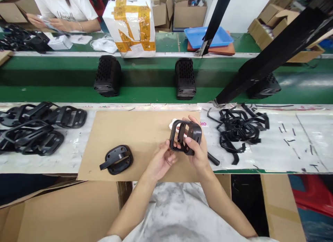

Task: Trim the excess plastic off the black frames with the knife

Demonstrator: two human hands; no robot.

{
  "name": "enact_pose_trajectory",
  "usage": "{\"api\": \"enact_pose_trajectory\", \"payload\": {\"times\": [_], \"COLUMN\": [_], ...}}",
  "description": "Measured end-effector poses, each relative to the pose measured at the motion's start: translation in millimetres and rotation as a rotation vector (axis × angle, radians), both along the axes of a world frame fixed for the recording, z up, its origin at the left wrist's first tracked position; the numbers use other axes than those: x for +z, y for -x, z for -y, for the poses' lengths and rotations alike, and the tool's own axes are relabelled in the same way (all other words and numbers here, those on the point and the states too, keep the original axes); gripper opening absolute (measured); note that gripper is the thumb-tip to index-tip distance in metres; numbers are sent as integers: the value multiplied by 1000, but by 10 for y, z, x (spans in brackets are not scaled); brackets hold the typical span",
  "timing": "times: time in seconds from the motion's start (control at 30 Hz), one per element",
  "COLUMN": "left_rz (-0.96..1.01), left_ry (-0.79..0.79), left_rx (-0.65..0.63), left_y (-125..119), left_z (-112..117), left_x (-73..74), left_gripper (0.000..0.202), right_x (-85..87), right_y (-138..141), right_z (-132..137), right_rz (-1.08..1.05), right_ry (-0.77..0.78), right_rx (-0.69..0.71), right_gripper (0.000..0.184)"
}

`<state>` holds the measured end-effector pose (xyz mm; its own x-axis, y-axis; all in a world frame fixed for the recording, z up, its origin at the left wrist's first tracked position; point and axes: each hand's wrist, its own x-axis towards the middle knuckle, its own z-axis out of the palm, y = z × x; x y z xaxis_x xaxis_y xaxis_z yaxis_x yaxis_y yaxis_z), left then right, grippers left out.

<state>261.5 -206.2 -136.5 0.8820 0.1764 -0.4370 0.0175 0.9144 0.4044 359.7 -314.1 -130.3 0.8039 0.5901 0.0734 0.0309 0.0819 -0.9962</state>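
Observation:
Both my hands hold one black plastic frame part (185,136) above a cardboard sheet (140,131) on the bench. My right hand (199,150) wraps around its right side, thumb on the front. My left hand (162,160) pinches its lower left edge with curled fingers. A white cloth (173,124) lies just behind the part. A black rod-shaped tool (213,159) lies on the bench right under my right hand. Another black rounded part (117,159) rests on the cardboard to the left.
A pile of black frames (33,126) lies at the left, a heap of black plastic trimmings (240,129) at the right. Three black perforated housings (107,75) stand on the green conveyor (151,94). Across it a person's hands (47,23) work. An open carton (65,210) sits below left.

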Motion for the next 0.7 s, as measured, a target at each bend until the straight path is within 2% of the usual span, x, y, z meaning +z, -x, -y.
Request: {"api": "enact_pose_trajectory", "payload": {"times": [0.1,0.23,0.33,0.43,0.57,0.7], "left_rz": [31,73,62,49,49,49], "left_ry": [138,150,97,-55,-272,-202], "left_rx": [22,21,-59,-124,-48,-8], "left_y": [7,36,96,135,73,-37], "left_z": [39,5,-90,-213,-302,-271], "left_x": [-46,-83,-117,-142,-111,-42], "left_gripper": [31,26,27,32,36,37], "right_x": [-13,-53,-81,-62,20,62], "right_y": [6,6,9,15,11,-22], "right_z": [-40,-24,-2,-1,-29,-53], "right_rz": [-73,-156,-134,-56,9,42], "right_ry": [-58,-72,-66,-58,-26,-4], "right_rx": [-49,-3,2,33,83,65], "right_gripper": [74,77,81,83,84,87]}}
